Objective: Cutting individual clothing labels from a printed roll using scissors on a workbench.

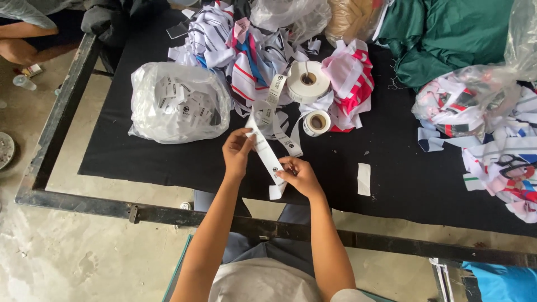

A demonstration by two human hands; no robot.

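Observation:
My left hand pinches the upper part of a white label strip printed with small black marks. My right hand grips the same strip lower down, near its free end. The strip runs up from my hands toward a small roll of label tape and a larger roll on the black cloth-covered table. Both hands hover over the table's near edge.
A clear plastic bag of cut labels lies left of my hands. Striped fabric pieces are heaped behind the rolls, more on the right. A loose white label lies right of my right hand. Green cloth sits far right. Another person's arm shows at top left.

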